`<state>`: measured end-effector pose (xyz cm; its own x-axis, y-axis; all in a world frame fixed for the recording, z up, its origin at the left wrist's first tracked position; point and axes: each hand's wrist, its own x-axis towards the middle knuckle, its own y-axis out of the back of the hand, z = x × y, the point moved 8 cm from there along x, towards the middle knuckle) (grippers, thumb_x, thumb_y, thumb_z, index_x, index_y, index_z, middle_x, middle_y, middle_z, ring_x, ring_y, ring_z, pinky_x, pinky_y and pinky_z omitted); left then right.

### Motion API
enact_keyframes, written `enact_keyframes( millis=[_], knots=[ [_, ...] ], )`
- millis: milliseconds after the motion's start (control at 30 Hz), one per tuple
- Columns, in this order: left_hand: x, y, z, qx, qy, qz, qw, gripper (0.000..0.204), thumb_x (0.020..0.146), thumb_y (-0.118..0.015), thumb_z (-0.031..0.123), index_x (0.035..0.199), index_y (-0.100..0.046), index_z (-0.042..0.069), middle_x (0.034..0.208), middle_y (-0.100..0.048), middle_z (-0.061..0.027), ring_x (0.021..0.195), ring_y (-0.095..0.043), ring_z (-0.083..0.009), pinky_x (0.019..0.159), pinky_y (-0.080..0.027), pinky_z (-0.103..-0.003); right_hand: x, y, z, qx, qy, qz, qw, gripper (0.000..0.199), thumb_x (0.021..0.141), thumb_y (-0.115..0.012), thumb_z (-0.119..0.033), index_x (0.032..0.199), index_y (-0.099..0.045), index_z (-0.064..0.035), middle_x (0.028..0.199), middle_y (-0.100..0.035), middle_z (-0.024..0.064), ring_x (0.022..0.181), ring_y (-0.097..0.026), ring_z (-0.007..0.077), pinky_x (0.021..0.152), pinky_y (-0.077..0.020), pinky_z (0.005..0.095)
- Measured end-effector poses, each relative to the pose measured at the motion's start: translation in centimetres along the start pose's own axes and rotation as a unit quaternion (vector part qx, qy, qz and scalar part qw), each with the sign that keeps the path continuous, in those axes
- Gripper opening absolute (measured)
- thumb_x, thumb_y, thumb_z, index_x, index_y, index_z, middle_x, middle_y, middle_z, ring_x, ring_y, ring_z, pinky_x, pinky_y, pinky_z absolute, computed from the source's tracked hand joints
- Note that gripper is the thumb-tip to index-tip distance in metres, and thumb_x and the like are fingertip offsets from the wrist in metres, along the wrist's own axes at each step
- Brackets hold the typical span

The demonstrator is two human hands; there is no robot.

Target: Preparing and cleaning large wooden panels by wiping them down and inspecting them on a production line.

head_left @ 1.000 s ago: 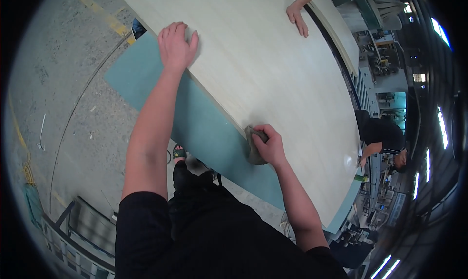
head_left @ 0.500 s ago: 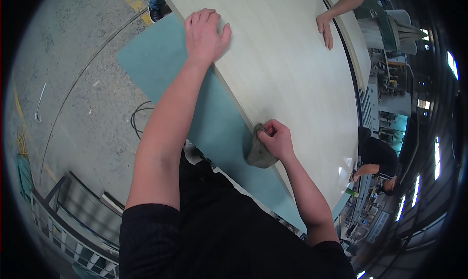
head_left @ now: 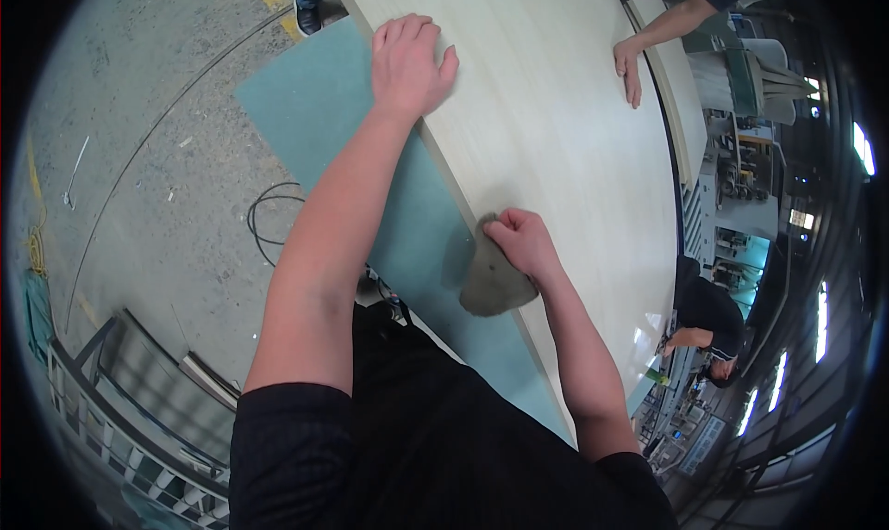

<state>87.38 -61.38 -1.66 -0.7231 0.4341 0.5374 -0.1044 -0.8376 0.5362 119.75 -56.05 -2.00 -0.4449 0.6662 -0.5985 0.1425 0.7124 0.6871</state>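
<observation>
A large pale wooden panel (head_left: 556,132) lies flat in front of me, over a teal board (head_left: 324,123) that shows along its near edge. My left hand (head_left: 410,62) rests flat on the panel's near edge, fingers apart, holding nothing. My right hand (head_left: 521,240) is closed on a grey cloth (head_left: 489,285) pressed against the panel's near edge, with the cloth hanging down over the teal board. Another person's hand (head_left: 630,67) rests on the far side of the panel.
A black cable (head_left: 269,217) loops on the grey concrete floor to my left. A metal rack (head_left: 120,391) stands at the lower left. Someone's shoe (head_left: 310,16) is by the teal board's far corner. Another person (head_left: 708,322) bends over machinery at the right.
My right hand and the cloth have stayed at the panel's edge while my left hand kept its place on the panel. The view has shifted, so both sit lower and more central.
</observation>
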Motion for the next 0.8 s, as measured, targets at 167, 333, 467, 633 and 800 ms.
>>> enact_keyframes(
  millis=[167,333,467,633,800],
  knots=[
    [-0.1,0.3,-0.5,0.002,0.008,0.001,1.000,0.034,0.089,-0.076,0.029,0.113,-0.075,0.004,0.128,-0.069,-0.0089,0.128,-0.059,-0.0272,0.121,-0.037,-0.045,-3.9,1.2,6.3,-0.005,-0.017,-0.005,1.000,0.035,0.095,-0.079,-0.020,0.072,-0.056,-0.0060,0.066,-0.052,-0.0052,0.066,-0.046,0.0058,0.060,-0.0435,0.0307],
    [0.2,0.3,0.2,-0.006,0.009,-0.003,1.000,0.035,0.089,-0.076,0.029,0.113,-0.075,0.004,0.129,-0.069,-0.0090,0.129,-0.059,-0.0268,0.121,-0.036,-0.045,-3.8,0.9,6.2,0.075,-0.002,0.017,0.997,0.037,0.095,-0.079,-0.019,0.072,-0.054,-0.0063,0.067,-0.050,-0.0054,0.066,-0.044,0.0062,0.059,-0.0414,0.0304],
    [-0.1,0.5,-0.1,0.005,0.010,-0.004,1.000,0.036,0.090,-0.075,0.030,0.114,-0.075,0.004,0.130,-0.069,-0.0090,0.129,-0.059,-0.0268,0.122,-0.036,-0.045,-1.3,-0.1,-0.4,0.020,0.035,0.037,0.999,0.038,0.094,-0.080,-0.022,0.072,-0.054,-0.0056,0.067,-0.051,-0.0038,0.065,-0.045,0.0074,0.058,-0.0414,0.0312],
    [-0.3,0.3,0.3,0.003,0.004,-0.008,1.000,0.036,0.090,-0.075,0.030,0.115,-0.075,0.003,0.130,-0.069,-0.0094,0.130,-0.058,-0.0267,0.121,-0.036,-0.045,2.8,-0.9,-6.2,0.036,0.070,0.052,0.996,0.036,0.093,-0.080,-0.024,0.073,-0.057,-0.0045,0.067,-0.055,-0.0015,0.066,-0.049,0.0089,0.059,-0.0437,0.0318],
    [-0.3,0.5,0.1,0.003,0.004,-0.007,1.000,0.037,0.090,-0.074,0.030,0.115,-0.074,0.003,0.130,-0.068,-0.0095,0.130,-0.058,-0.0269,0.121,-0.036,-0.045,3.1,-1.1,-5.0,0.008,0.064,0.030,0.997,0.034,0.094,-0.079,-0.024,0.075,-0.059,-0.0045,0.068,-0.058,-0.0015,0.067,-0.050,0.0087,0.061,-0.0449,0.0311]
  ],
)
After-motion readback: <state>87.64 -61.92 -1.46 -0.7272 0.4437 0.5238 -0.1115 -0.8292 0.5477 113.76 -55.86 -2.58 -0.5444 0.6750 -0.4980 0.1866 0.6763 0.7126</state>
